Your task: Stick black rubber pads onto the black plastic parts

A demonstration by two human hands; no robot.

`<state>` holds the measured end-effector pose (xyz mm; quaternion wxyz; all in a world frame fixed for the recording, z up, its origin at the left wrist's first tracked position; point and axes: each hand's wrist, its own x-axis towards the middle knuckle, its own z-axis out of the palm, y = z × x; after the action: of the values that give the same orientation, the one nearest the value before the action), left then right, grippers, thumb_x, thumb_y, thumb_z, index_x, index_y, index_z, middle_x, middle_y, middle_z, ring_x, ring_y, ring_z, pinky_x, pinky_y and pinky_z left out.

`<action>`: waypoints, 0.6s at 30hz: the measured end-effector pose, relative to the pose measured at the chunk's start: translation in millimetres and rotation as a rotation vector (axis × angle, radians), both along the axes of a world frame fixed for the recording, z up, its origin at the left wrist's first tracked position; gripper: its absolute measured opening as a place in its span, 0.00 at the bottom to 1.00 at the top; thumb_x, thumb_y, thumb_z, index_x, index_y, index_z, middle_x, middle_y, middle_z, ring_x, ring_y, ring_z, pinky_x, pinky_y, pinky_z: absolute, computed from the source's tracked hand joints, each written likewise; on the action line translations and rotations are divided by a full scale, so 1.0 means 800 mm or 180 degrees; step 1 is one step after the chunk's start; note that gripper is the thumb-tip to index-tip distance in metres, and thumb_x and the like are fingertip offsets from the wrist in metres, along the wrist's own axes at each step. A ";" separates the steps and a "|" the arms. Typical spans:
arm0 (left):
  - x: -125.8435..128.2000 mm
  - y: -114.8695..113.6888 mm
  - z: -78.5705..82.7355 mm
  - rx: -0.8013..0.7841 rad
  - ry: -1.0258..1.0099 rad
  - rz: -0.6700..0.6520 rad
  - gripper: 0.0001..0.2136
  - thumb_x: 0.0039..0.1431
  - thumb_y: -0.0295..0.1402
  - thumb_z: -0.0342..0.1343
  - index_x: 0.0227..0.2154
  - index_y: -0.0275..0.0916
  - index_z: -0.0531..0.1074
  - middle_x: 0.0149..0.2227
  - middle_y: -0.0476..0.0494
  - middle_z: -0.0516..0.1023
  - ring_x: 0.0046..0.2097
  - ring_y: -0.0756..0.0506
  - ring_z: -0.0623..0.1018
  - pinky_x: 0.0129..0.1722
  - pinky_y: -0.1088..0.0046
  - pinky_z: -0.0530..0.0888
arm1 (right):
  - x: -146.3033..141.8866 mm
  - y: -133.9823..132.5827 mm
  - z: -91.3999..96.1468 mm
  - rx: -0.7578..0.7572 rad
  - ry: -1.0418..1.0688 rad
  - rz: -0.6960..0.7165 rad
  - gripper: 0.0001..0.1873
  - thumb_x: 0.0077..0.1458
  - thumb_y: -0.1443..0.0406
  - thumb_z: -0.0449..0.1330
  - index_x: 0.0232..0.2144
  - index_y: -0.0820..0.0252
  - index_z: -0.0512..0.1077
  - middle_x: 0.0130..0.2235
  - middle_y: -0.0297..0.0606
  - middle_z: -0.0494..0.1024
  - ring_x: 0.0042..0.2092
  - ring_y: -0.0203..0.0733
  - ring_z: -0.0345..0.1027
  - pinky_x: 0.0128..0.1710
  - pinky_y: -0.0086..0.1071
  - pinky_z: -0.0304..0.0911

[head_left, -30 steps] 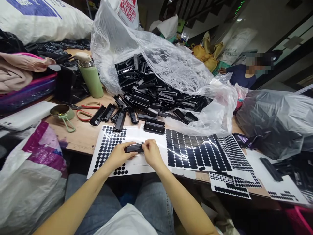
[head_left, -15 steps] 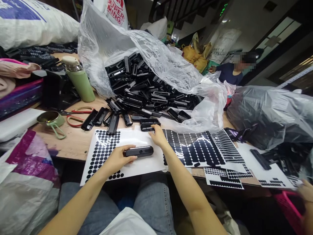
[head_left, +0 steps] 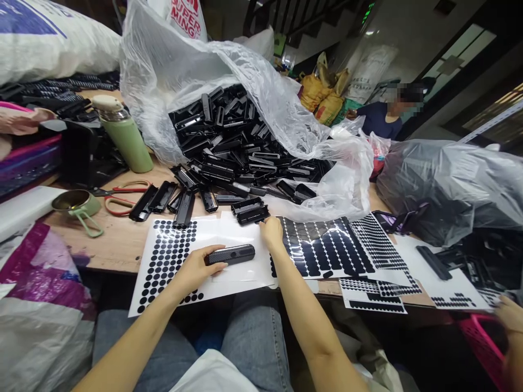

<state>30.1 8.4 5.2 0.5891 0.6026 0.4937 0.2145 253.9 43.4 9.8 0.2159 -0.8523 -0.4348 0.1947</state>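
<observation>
My left hand [head_left: 197, 270] is closed on one end of a long black plastic part [head_left: 231, 254], held just above a white sheet of round black stickers [head_left: 169, 255]. My right hand [head_left: 271, 232] reaches forward, fingers curled on a black plastic part [head_left: 253, 216] that lies next to a second like it at the sheet's far edge. Right of that hand lies a denser sheet of black oval stickers [head_left: 322, 247]. Behind, a large heap of black plastic parts [head_left: 237, 147] spills out of a clear plastic bag [head_left: 269, 98].
A green bottle [head_left: 122, 136], a green cup [head_left: 77, 204] and red scissors [head_left: 120, 196] stand on the wooden table at left. Further sticker sheets [head_left: 379, 288] and a dark filled bag [head_left: 449, 185] lie at right. Another person's hand [head_left: 509, 316] shows at the right edge; someone sits beyond.
My right hand left the part held in my left hand and reached forward to a black part by the heap. The view shifted slightly right.
</observation>
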 end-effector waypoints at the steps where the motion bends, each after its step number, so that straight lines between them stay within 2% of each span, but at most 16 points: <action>1: 0.000 0.000 0.000 0.0010 -0.0001 -0.0006 0.28 0.43 0.37 0.61 0.50 0.34 0.68 0.26 0.49 0.77 0.27 0.47 0.76 0.33 0.71 0.72 | 0.000 0.000 0.000 0.0028 0.0014 -0.0009 0.10 0.51 0.67 0.55 0.36 0.66 0.70 0.43 0.55 0.72 0.45 0.52 0.67 0.42 0.37 0.57; 5: -0.001 0.000 0.000 0.0025 -0.0013 -0.0041 0.28 0.43 0.38 0.62 0.49 0.34 0.68 0.26 0.48 0.77 0.27 0.47 0.76 0.33 0.71 0.72 | 0.002 -0.001 -0.002 0.0123 0.0078 -0.0114 0.12 0.50 0.66 0.55 0.38 0.68 0.69 0.44 0.59 0.70 0.46 0.54 0.66 0.43 0.38 0.56; 7: -0.002 0.001 0.001 0.0029 -0.0011 -0.0057 0.28 0.43 0.39 0.61 0.50 0.34 0.68 0.26 0.48 0.77 0.28 0.46 0.76 0.32 0.70 0.72 | 0.004 -0.002 -0.001 0.0174 0.0177 -0.0111 0.09 0.50 0.67 0.54 0.35 0.68 0.70 0.43 0.59 0.71 0.45 0.53 0.66 0.42 0.39 0.56; 11: -0.002 0.001 0.001 -0.0016 0.0008 -0.0112 0.28 0.44 0.39 0.62 0.50 0.35 0.68 0.26 0.48 0.77 0.28 0.46 0.76 0.33 0.70 0.71 | 0.006 -0.021 0.009 0.0396 0.0527 0.0118 0.08 0.52 0.64 0.52 0.28 0.62 0.69 0.35 0.46 0.74 0.39 0.45 0.67 0.40 0.35 0.58; 14: -0.001 0.002 0.000 -0.0027 0.0002 -0.0131 0.28 0.44 0.39 0.62 0.50 0.35 0.68 0.25 0.48 0.77 0.28 0.46 0.76 0.33 0.71 0.71 | 0.003 -0.056 0.013 0.0548 0.1475 0.0322 0.11 0.50 0.59 0.53 0.27 0.60 0.68 0.31 0.38 0.73 0.34 0.39 0.67 0.35 0.32 0.61; 16: -0.001 0.002 -0.001 -0.0036 0.0016 -0.0122 0.28 0.43 0.39 0.62 0.50 0.35 0.68 0.26 0.48 0.77 0.28 0.46 0.76 0.32 0.71 0.71 | -0.002 -0.081 0.011 0.0515 0.2310 0.0407 0.11 0.47 0.58 0.56 0.26 0.61 0.68 0.30 0.36 0.72 0.32 0.37 0.65 0.34 0.31 0.62; 18: 0.000 0.003 -0.001 -0.0059 0.0017 -0.0123 0.28 0.42 0.39 0.62 0.49 0.35 0.69 0.28 0.47 0.77 0.28 0.47 0.75 0.32 0.71 0.71 | -0.007 -0.100 0.006 0.0430 0.2767 0.0463 0.12 0.45 0.57 0.58 0.25 0.62 0.68 0.28 0.35 0.70 0.31 0.36 0.64 0.35 0.32 0.61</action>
<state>30.0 10.5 4.6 0.5974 0.6071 0.4855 0.1969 248.6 -36.4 14.9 0.4197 -0.6424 -0.3743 0.5207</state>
